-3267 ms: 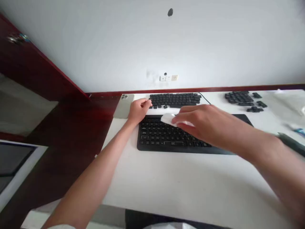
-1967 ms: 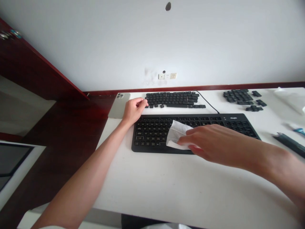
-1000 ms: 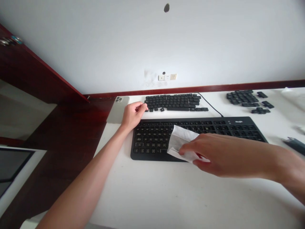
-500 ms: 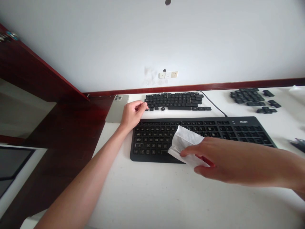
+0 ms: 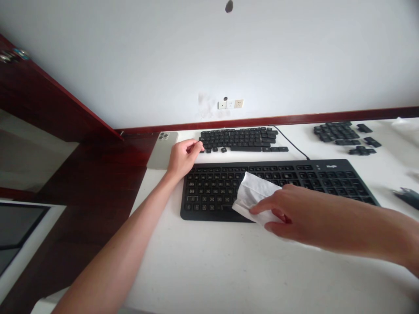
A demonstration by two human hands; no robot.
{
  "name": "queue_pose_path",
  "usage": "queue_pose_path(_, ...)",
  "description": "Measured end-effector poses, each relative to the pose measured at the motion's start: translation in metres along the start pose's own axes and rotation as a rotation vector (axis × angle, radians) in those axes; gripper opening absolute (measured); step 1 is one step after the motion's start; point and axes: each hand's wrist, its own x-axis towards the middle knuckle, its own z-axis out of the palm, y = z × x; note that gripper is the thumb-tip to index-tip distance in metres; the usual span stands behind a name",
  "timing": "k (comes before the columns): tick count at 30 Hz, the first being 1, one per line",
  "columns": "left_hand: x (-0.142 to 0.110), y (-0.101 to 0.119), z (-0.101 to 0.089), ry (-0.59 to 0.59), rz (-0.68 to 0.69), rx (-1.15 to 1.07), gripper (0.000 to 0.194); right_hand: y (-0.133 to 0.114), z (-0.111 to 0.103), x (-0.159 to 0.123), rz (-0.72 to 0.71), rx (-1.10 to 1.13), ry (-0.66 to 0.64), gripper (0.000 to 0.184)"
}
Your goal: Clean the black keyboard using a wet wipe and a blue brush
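Note:
A black keyboard (image 5: pixel 294 181) lies across the white desk (image 5: pixel 212 261). My right hand (image 5: pixel 288 211) is closed on a white wipe (image 5: pixel 253 192) and presses it on the keyboard's front edge, near the middle. My left hand (image 5: pixel 183 157) rests curled at the keyboard's far left corner, fingers bent against the frame. Just behind the keyboard lie rows of loose black keycaps (image 5: pixel 238 138).
A phone (image 5: pixel 162 150) lies face down left of my left hand. More keycaps (image 5: pixel 343 133) sit at the back right. A dark tool (image 5: pixel 407 196) is at the right edge. A cable (image 5: pixel 291 146) runs from the keyboard. Dark red cabinet (image 5: pixel 65 131) stands at the left.
My right hand moved the wipe from the upper key rows down to the front edge, then held near there with small shifts. My left hand stayed at the corner.

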Motion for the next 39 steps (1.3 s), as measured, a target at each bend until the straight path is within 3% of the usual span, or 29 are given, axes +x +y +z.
queue_pose_path(6, -0.001, -0.002, -0.001, -0.005, 0.006, -0.017, 0.034, -0.002, -0.019, 0.004, 0.108, 0.114, -0.193, 0.050)
queue_pose_path(13, 0.000, -0.003, 0.000, -0.004, 0.006, -0.011, 0.035, -0.008, -0.027, 0.007, 0.088, 0.171, -0.270, 0.054)
queue_pose_path(19, 0.000, -0.003, 0.000, 0.000, 0.007, -0.009, 0.034, -0.008, -0.021, 0.002, 0.051, 0.096, -0.200, 0.049)
queue_pose_path(27, 0.000, -0.005, 0.001, -0.004, 0.018, -0.021, 0.036, 0.007, -0.011, -0.004, -0.144, -0.141, -0.036, 0.056)
queue_pose_path(30, 0.000, -0.006, 0.001, -0.001, 0.012, -0.022, 0.036, 0.013, -0.003, -0.006, -0.160, -0.181, -0.015, 0.059)
queue_pose_path(34, 0.000, -0.006, 0.001, 0.000, 0.010, -0.012, 0.036, 0.017, 0.008, -0.006, -0.202, -0.185, 0.109, 0.059)
queue_pose_path(39, 0.000, -0.005, 0.001, 0.005, 0.007, -0.012, 0.034, 0.012, 0.002, -0.003, -0.157, -0.220, 0.112, 0.048)
